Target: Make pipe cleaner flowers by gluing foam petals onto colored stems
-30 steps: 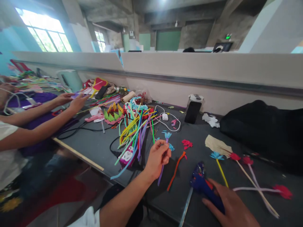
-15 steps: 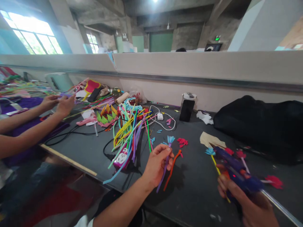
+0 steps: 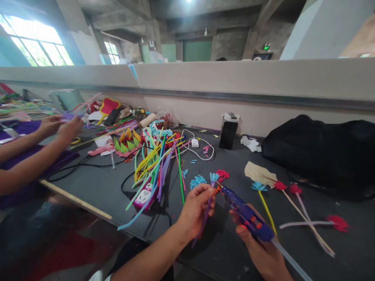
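Pinched in the fingers of my left hand (image 3: 197, 210) is a purple pipe cleaner (image 3: 204, 222) topped with light blue petals (image 3: 213, 177). My right hand (image 3: 260, 246) grips a dark blue hot glue gun (image 3: 246, 214) with a glue stick (image 3: 290, 259) out of its back. The gun's nozzle is close beside the blue petals; whether it touches them I cannot tell. Behind my left hand lie a heap of blue pieces (image 3: 198, 181) and a heap of red pieces (image 3: 222, 174). An orange strip is mostly hidden behind my left hand.
Finished-looking flowers, one blue (image 3: 259, 186) and several red (image 3: 336, 223), lie at the right. Pipe cleaners (image 3: 155, 164) cover a purple power strip (image 3: 143, 199). A phone (image 3: 228, 134) and black bag (image 3: 316, 156) stand behind. Another person's hands (image 3: 68, 130) work at the left.
My right hand has brought the glue gun left from beside the flowers to the blue petals. My left hand still pinches the purple pipe cleaner in nearly the same place.
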Demonstrator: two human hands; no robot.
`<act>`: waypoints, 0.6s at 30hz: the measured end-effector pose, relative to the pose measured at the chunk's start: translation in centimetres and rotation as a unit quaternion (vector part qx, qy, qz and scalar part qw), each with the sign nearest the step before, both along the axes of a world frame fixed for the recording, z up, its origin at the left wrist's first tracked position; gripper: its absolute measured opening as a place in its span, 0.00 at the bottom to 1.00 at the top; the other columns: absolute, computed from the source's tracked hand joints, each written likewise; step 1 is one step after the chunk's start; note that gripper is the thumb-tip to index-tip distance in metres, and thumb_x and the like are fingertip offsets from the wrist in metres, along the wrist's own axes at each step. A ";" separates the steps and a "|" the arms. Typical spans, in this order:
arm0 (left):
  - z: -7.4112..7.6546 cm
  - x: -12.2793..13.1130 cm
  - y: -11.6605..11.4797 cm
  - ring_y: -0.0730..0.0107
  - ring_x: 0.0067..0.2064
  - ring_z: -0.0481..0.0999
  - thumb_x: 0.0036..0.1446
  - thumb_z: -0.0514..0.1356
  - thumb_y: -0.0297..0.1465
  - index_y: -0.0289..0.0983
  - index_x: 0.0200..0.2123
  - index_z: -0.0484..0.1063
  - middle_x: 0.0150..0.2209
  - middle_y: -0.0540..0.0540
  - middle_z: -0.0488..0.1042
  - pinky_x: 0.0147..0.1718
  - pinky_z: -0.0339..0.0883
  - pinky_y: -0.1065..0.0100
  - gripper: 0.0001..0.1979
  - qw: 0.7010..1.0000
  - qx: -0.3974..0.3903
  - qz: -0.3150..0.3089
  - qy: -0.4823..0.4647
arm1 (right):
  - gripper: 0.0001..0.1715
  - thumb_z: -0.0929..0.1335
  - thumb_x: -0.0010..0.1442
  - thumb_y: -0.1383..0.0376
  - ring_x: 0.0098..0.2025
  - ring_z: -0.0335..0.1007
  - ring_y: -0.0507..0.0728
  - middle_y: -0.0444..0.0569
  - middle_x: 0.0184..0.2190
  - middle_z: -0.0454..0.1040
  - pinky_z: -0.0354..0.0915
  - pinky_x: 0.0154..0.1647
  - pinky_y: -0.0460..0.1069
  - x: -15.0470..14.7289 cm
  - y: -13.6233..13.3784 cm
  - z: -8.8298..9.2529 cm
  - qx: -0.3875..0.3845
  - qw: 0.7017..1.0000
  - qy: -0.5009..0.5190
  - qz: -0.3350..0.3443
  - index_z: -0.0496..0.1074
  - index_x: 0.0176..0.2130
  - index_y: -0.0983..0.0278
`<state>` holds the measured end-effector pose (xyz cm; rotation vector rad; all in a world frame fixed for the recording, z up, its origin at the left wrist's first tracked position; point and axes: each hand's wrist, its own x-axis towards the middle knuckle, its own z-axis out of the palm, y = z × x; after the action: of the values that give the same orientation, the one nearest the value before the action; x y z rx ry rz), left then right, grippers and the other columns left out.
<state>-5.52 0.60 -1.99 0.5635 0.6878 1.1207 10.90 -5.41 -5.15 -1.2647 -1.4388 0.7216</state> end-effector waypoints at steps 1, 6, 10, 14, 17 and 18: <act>0.0 0.1 0.0 0.79 0.22 0.63 0.47 0.67 0.34 0.36 0.29 0.67 0.24 0.53 0.65 0.17 0.53 0.77 0.12 1.000 0.001 0.001 0.000 | 0.19 0.68 0.55 0.50 0.35 0.74 0.58 0.49 0.34 0.76 0.70 0.33 0.48 0.1 -0.1 0.1 0.003 1.000 -0.004 0.004 0.73 0.40 0.60; -0.2 0.0 0.0 0.79 0.23 0.64 0.48 0.67 0.35 0.36 0.30 0.67 0.25 0.53 0.65 0.18 0.53 0.76 0.12 1.000 0.011 0.003 0.005 | 0.16 0.69 0.54 0.53 0.28 0.72 0.56 0.46 0.31 0.75 0.68 0.29 0.47 0.2 -0.2 0.9 -0.003 0.999 -0.049 0.015 0.72 0.39 0.60; -0.2 0.0 0.0 0.80 0.22 0.64 0.48 0.67 0.35 0.36 0.30 0.68 0.24 0.53 0.65 0.18 0.53 0.76 0.13 1.000 0.011 0.003 0.014 | 0.14 0.68 0.56 0.54 0.30 0.73 0.56 0.47 0.32 0.76 0.69 0.31 0.47 0.1 -0.2 0.8 0.005 0.998 -0.053 0.019 0.71 0.38 0.60; 0.0 0.1 0.0 0.79 0.22 0.63 0.45 0.69 0.35 0.36 0.29 0.68 0.23 0.53 0.65 0.17 0.53 0.76 0.14 1.000 0.005 0.006 0.015 | 0.13 0.68 0.56 0.54 0.31 0.73 0.57 0.47 0.33 0.76 0.69 0.31 0.47 0.2 -0.1 0.0 -0.006 0.999 -0.053 0.010 0.71 0.38 0.60; 0.0 0.1 0.0 0.79 0.22 0.63 0.45 0.69 0.35 0.36 0.29 0.68 0.24 0.53 0.65 0.17 0.53 0.76 0.14 1.000 0.010 0.004 0.012 | 0.13 0.69 0.55 0.54 0.29 0.73 0.56 0.45 0.29 0.75 0.68 0.29 0.47 0.2 -0.1 0.0 -0.010 0.998 -0.056 0.007 0.71 0.36 0.60; 0.0 0.1 0.0 0.79 0.22 0.63 0.46 0.68 0.35 0.36 0.30 0.68 0.24 0.53 0.65 0.17 0.53 0.76 0.13 1.000 0.012 0.001 0.011 | 0.13 0.69 0.55 0.54 0.28 0.72 0.55 0.45 0.28 0.75 0.68 0.29 0.46 0.2 -0.1 0.2 -0.012 0.998 -0.057 0.008 0.71 0.35 0.61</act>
<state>-5.46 0.56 -2.01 0.5960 0.6945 1.1283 11.11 -5.52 -4.99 -1.3325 -1.5389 0.6883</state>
